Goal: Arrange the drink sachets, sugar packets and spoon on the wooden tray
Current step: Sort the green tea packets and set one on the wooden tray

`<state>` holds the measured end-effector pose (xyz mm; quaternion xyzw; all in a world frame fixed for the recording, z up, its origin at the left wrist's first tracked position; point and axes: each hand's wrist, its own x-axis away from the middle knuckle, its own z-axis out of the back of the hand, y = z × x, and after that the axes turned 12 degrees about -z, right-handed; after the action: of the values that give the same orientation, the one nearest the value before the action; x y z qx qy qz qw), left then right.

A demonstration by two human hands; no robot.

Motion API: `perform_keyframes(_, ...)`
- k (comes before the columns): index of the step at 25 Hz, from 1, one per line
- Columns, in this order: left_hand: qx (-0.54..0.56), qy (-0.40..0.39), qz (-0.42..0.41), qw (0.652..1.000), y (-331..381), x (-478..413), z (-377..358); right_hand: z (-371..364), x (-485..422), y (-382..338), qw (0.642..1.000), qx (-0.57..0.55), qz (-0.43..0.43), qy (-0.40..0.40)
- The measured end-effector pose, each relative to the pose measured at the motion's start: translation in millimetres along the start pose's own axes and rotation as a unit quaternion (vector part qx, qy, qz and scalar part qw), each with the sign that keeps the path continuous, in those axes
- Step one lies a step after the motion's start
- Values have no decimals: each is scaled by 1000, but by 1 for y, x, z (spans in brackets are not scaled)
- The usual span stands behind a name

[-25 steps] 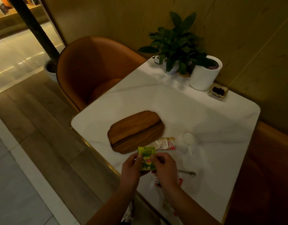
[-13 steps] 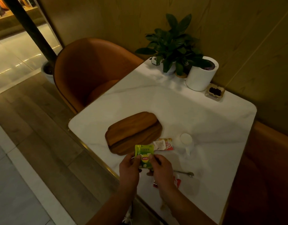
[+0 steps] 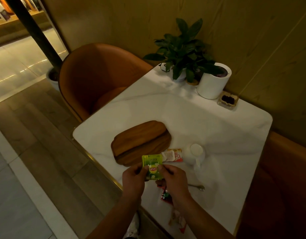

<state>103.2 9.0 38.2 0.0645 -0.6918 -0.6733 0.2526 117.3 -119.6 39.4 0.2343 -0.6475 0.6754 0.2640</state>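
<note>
Marble table (image 3: pixel 209 121), dim: left hand (image 3: pixel 133 180), right hand (image 3: pixel 175 178) pinch green sachet (image 3: pixel 153 167) edges; advise laying flat on wooden tray (image 3: pixel 140 140), 11 o'clock.

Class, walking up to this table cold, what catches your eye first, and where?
The bright green Lipton sachet, pinched between the left hand and right hand at the near edge of the table. Just beyond it lies the bare wooden tray; a leafy potted plant stands at the far corner.
</note>
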Motion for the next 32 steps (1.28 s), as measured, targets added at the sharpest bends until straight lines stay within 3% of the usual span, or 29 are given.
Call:
perform_keyframes(6, 42, 11, 11, 999, 8, 5, -6, 12, 1, -3, 1000, -6, -2, -21)
perform_keyframes(11, 74, -29, 38, 996, 16, 6, -3, 22, -3, -15, 997, 47, 60, -12)
perform_keyframes(16, 26, -114, 32, 993, 43, -10, 7, 43, -15, -45, 972, 199, 93, -85)
perform_keyframes(19, -55, -251, 29, 966, 61, -27, 15, 51, -24, -72, 913, 352, 158, -133)
perform_keyframes(21, -77, -309, 39, 947, 64, -32, 17, 52, -27, -86, 909, 352, 154, -160)
perform_keyframes(24, -28, -221, 17, 975, 55, -25, 14, 46, -26, -82, 951, 247, 156, -105)
perform_keyframes(26, 31, -134, 19, 990, 43, -16, 10, 40, -21, -64, 982, 136, 96, -86)
perform_keyframes(29, 118, -29, 51, 991, 31, -7, 5, 29, -4, -27, 986, 2, -22, -163)
perform_keyframes(32, 154, -8, 67, 986, 30, -3, 4, 18, 2, -13, 992, -29, -20, -120)
